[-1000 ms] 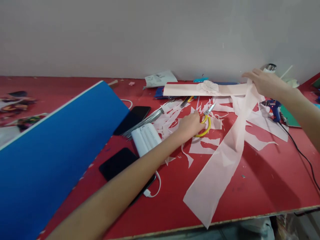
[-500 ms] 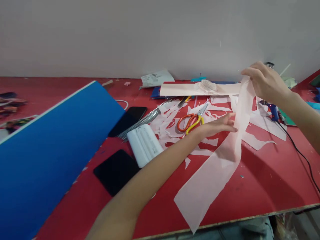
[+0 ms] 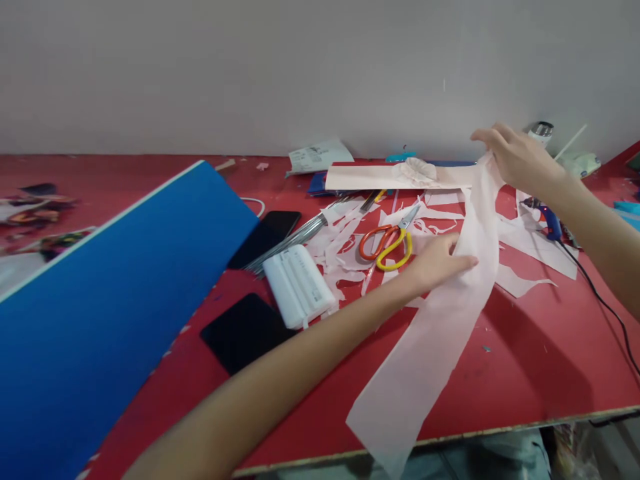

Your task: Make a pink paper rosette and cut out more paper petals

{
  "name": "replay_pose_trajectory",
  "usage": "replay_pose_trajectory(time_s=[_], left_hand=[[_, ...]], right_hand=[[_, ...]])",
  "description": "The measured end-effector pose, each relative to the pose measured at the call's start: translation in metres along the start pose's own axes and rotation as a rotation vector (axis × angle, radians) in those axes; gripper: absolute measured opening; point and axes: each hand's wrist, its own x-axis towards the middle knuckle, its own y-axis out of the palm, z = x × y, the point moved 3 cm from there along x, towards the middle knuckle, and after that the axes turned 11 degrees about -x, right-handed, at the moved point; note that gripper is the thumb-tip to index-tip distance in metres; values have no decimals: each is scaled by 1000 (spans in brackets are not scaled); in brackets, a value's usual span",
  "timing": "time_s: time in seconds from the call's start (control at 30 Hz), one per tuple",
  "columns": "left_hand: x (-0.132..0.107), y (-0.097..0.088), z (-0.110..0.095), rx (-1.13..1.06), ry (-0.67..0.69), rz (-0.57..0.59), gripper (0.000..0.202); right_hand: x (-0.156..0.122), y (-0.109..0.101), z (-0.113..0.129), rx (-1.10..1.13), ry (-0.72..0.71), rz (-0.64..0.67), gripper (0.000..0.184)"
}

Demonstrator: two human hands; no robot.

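A long pale pink paper strip (image 3: pixel 425 353) runs from the table's front edge up to my right hand (image 3: pixel 517 157), which is shut on its upper end and lifts it off the table. My left hand (image 3: pixel 440 263) lies flat against the strip's left edge, fingers resting on it without gripping. Just left of that hand lie orange-and-yellow handled scissors (image 3: pixel 387 245), blades pointing away from me. Behind them, a wider pink paper band (image 3: pixel 365 177) with a gathered paper rosette (image 3: pixel 417 172) lies across the table.
Pink paper offcuts (image 3: pixel 340 243) litter the red table (image 3: pixel 500 373). A rolled blue sheet (image 3: pixel 100 333) fills the left foreground. Also present are a white power bank (image 3: pixel 297 285), black phones (image 3: pixel 245 332), metal rods (image 3: pixel 295 239), and a blue glue gun (image 3: pixel 550 223) with a black cord.
My left hand has moved from beside the scissors onto the strip's edge. The strip now lies lower and further left, and my right hand has shifted slightly left, still holding its upper end.
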Motion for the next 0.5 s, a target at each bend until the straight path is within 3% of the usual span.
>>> replay_pose_trajectory(time_s=[0.07,0.23,0.33,0.5], left_hand=[[-10,11,7,-26,-17,11,18],[-38,31,26,-37,-160,188,32],[-50,29,27,4,-184,297,38],[-54,9,19,138,-273,575,35]], right_hand=[[11,4,11,-20,-21,-27,43],[28,4,39,132,-94,-105,42],[29,-1,51,181,-127,-140,43],[27,-10,62,356,-114,-73,45]])
